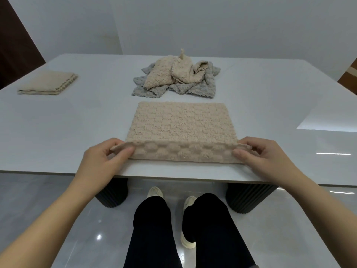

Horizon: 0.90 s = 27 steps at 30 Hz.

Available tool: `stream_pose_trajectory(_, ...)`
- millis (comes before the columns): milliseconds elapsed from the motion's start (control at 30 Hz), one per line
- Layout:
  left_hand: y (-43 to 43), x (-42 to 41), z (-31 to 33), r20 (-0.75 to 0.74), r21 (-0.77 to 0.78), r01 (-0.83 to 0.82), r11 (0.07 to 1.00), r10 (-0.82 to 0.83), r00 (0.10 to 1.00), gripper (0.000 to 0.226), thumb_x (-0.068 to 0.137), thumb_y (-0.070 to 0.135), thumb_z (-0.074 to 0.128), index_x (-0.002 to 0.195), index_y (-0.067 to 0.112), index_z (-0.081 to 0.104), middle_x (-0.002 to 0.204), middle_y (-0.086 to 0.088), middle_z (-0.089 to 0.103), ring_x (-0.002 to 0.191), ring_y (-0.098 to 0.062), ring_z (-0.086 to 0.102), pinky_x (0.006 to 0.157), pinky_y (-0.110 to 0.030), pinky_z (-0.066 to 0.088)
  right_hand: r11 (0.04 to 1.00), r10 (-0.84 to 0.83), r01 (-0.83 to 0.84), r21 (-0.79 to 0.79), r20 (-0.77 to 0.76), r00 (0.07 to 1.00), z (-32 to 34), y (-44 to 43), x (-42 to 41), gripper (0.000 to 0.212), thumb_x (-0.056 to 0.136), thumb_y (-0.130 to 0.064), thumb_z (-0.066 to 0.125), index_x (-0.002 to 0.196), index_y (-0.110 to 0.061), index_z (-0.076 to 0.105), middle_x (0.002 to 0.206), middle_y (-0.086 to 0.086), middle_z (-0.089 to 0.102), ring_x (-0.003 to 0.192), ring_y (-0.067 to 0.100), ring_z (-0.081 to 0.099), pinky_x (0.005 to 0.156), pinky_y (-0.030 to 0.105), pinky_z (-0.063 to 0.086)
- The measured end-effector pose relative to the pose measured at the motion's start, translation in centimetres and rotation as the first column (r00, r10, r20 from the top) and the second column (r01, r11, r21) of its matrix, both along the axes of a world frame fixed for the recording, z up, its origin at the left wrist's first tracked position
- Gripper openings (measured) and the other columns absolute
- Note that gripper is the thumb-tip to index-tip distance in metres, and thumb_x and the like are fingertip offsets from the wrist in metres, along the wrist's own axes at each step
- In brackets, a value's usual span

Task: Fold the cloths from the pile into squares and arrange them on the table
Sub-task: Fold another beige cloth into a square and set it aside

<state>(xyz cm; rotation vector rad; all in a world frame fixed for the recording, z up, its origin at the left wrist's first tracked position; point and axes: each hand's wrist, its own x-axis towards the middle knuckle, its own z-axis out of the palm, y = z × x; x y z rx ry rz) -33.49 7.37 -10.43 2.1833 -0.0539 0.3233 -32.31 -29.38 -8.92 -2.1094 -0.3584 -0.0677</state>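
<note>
- Room: plain pale wall (212,26) at 12 o'clock; glossy grey floor (48,200) below. The person stands at the table's 6 o'clock edge, with dark trousers and light shoes visible under it.
- Table (58,132): white, smooth, slightly reflective top on dark ribbed legs (114,192). Judged low friction, so a cloth may slide when pulled.
- Cloth (179,122): beige, bubble-textured, lying directly ahead near the 6 o'clock edge.
  - Its long axis runs 9 to 3 o'clock.
  - The far part lies flat, while the near edge is raised off the top.
  - It appears already doubled once; I cannot tell for certain.
- Pile (176,78): beige and grey cloths, crumpled, at 12 o'clock beyond the cloth and apart from it.
- Folded cloth (48,83): beige, at 10 o'clock, well apart from the rest.
- Left hand (100,157): at 9 o'clock of the near edge, thumb over and fingers under, pinching that corner.
- Right hand (264,157): at 3 o'clock, pinching the other near corner in the same way.
- Key relation: the cloth lies toward 12 o'clock from both sets of fingers, and neither hand is nearer. Judgement: the next fold carries the near edge toward 12 o'clock, so the corners need to stay level.
</note>
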Motion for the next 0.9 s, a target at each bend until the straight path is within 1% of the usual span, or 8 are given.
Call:
stream_pose_trajectory(100, -0.3, 1.9, 0.8, -0.005, -0.041, -0.050, 0.998, 0.050, 0.999, 0.017, 0.088, 0.029, 0.068, 0.073, 0.022, 0.066, 0.067, 0.008, 0.064, 0.061, -0.002, 0.053, 0.057, -0.013, 0.038, 0.998, -0.033, 0.034, 0.058, -0.010, 0.999, 0.3, 0.4, 1.7, 0.013, 0.087, -0.033, 0.067, 0.080, -0.023, 0.071, 0.068, 0.008, 0.062, 0.062, 0.013, 0.050, 0.058, 0.022, 0.037)
stream_pose_trajectory(233, -0.9, 5.1, 1.5, -0.002, -0.020, -0.095, 0.995, 0.095, 0.995, 0.025, 0.091, 0.033, 0.064, 0.074, 0.014, 0.064, 0.065, 0.002, 0.062, 0.062, -0.011, 0.050, 0.060, -0.030, 0.038, 0.991, -0.101, 0.104, 0.088, -0.037, 0.994, 0.5, 0.9, 5.1, 0.014, 0.091, -0.023, 0.066, 0.079, -0.017, 0.070, 0.066, -0.003, 0.058, 0.062, 0.008, 0.049, 0.058, 0.022, 0.037)
stream_pose_trajectory(333, -1.4, 8.0, 2.0, -0.031, -0.018, -0.113, 0.993, 0.113, 0.993, 0.029, 0.092, 0.033, 0.061, 0.073, 0.012, 0.061, 0.059, 0.007, 0.057, 0.058, -0.007, 0.047, 0.058, -0.028, 0.036, 0.979, -0.170, 0.174, 0.103, -0.041, 0.985, 0.8, 1.1, 8.3, 0.011, 0.089, -0.018, 0.068, 0.081, -0.011, 0.069, 0.067, -0.002, 0.057, 0.062, 0.006, 0.049, 0.059, 0.022, 0.038)
stream_pose_trajectory(433, -1.8, 11.2, 2.3, -0.039, 0.010, -0.121, 0.993, 0.121, 0.992, 0.033, 0.089, 0.036, 0.059, 0.074, 0.007, 0.059, 0.065, -0.009, 0.055, 0.064, -0.017, 0.048, 0.061, -0.032, 0.036, 0.965, -0.226, 0.230, 0.125, -0.047, 0.973, 1.2, 1.3, 11.5, 0.006, 0.087, -0.016, 0.070, 0.083, -0.011, 0.070, 0.066, -0.006, 0.059, 0.061, 0.005, 0.051, 0.059, 0.020, 0.041)
stream_pose_trajectory(600, -2.4, 15.8, 3.0, -0.128, 0.216, -0.174, 0.961, 0.205, 0.970, 0.031, 0.091, 0.027, 0.054, 0.076, 0.000, 0.057, 0.067, -0.006, 0.055, 0.064, -0.019, 0.046, 0.057, -0.030, 0.034, 0.968, -0.250, 0.248, -0.026, -0.100, 0.963, 1.4, 1.5, 15.9, 0.009, 0.086, -0.022, 0.069, 0.081, -0.014, 0.070, 0.071, -0.003, 0.064, 0.068, 0.012, 0.057, 0.067, 0.029, 0.046)
stream_pose_trajectory(700, -2.4, 17.8, 2.9, -0.175, 0.304, -0.174, 0.937, 0.234, 0.956, 0.028, 0.090, 0.027, 0.051, 0.073, 0.005, 0.058, 0.072, -0.008, 0.061, 0.073, -0.025, 0.056, 0.062, -0.032, 0.042, 0.942, -0.300, 0.285, -0.178, -0.065, 0.952, 1.1, 2.1, 17.4, 0.010, 0.087, -0.021, 0.064, 0.083, -0.014, 0.070, 0.076, -0.004, 0.065, 0.073, 0.013, 0.058, 0.066, 0.025, 0.045)
stream_pose_trajectory(767, -2.6, 18.4, 2.5, -0.158, 0.361, -0.193, 0.912, 0.263, 0.952, 0.029, 0.089, 0.028, 0.049, 0.066, 0.011, 0.052, 0.069, -0.007, 0.059, 0.076, -0.030, 0.057, 0.062, -0.035, 0.042, 0.918, -0.338, 0.325, -0.225, -0.020, 0.941, 0.8, 2.5, 17.7, 0.010, 0.087, -0.021, 0.061, 0.084, -0.016, 0.069, 0.077, -0.008, 0.065, 0.071, 0.008, 0.056, 0.061, 0.021, 0.042)
stream_pose_trajectory(900, -3.1, 18.4, 1.3, -0.018, 0.470, -0.282, 0.836, 0.329, 0.944, 0.030, 0.092, 0.031, 0.045, 0.069, 0.013, 0.051, 0.069, -0.004, 0.056, 0.075, -0.030, 0.051, 0.058, -0.032, 0.034, 0.902, -0.369, 0.364, -0.235, 0.023, 0.929, 0.2, 2.9, 17.7, 0.011, 0.087, -0.020, 0.059, 0.080, -0.023, 0.066, 0.077, -0.012, 0.064, 0.066, 0.003, 0.053, 0.057, 0.020, 0.038)
